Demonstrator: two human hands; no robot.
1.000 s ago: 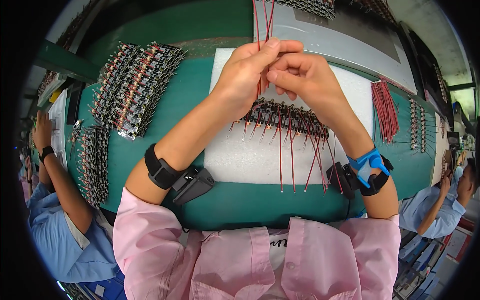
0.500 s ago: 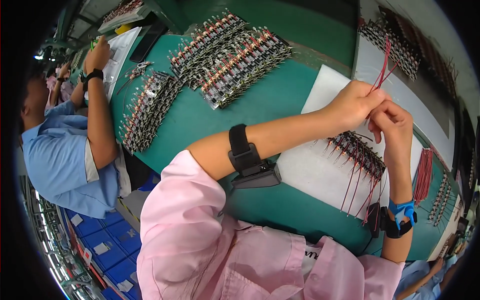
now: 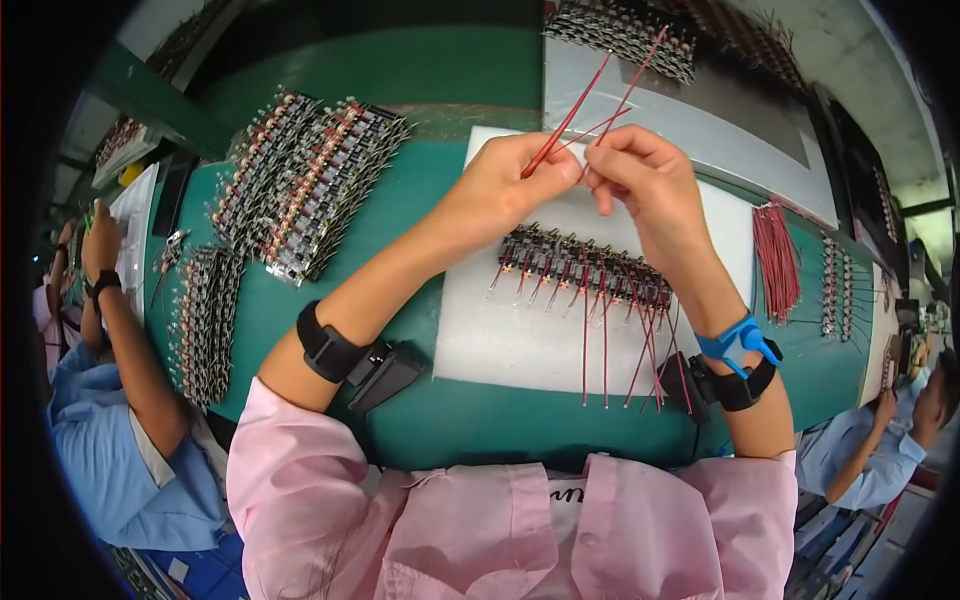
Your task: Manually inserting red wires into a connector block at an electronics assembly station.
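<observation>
Both my hands are raised over a white foam sheet. My left hand is closed in a pinch on a few thin red wires, which point up and away. Close beside it, the thumb and fingertips of my right hand pinch a single red wire that crosses the others. Below the hands, a row of small electronic assemblies lies on the foam. Several long red wires trail from its near side. My right wrist wears a blue strap.
Dense rows of similar assemblies lie on the green table at left, with another batch nearer. At right are a red wire bundle and two short strips of parts. People in blue work on either side.
The view has swung right, so the table appears farther left. My fingertips, bunched together before, are now slightly apart, with one wire angled away from the others.
</observation>
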